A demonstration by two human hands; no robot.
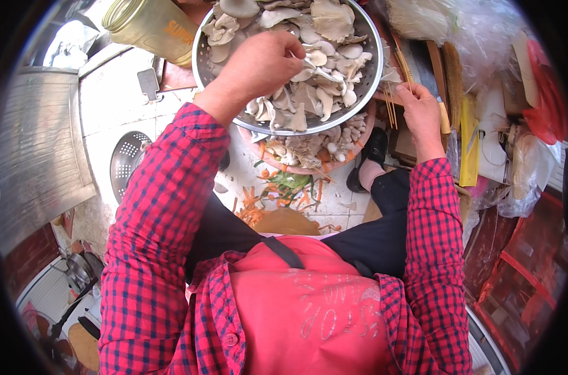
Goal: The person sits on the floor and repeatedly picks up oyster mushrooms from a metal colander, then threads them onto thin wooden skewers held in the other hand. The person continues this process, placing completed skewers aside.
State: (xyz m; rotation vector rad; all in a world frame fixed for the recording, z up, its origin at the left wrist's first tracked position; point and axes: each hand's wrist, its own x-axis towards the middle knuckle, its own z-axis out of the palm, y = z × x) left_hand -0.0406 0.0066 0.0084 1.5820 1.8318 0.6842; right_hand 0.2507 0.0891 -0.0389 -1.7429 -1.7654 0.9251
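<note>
A steel colander full of torn oyster mushrooms stands before me. Over its left part is my left hand, thumb and forefinger brought close together; a small pale bit shows by the fingertips, too little to tell what it is. To the right of the colander, my right hand pinches thin bamboo skewers near their lower end. More bamboo skewers point down between the colander and that hand. Under the colander, a pink basket holds mushroom clusters.
A large plastic jar lies tilted at upper left. A second steel colander is on the tiled floor. Carrot and green peelings lie near a round wooden board. Plastic bags and a wooden handle are at right.
</note>
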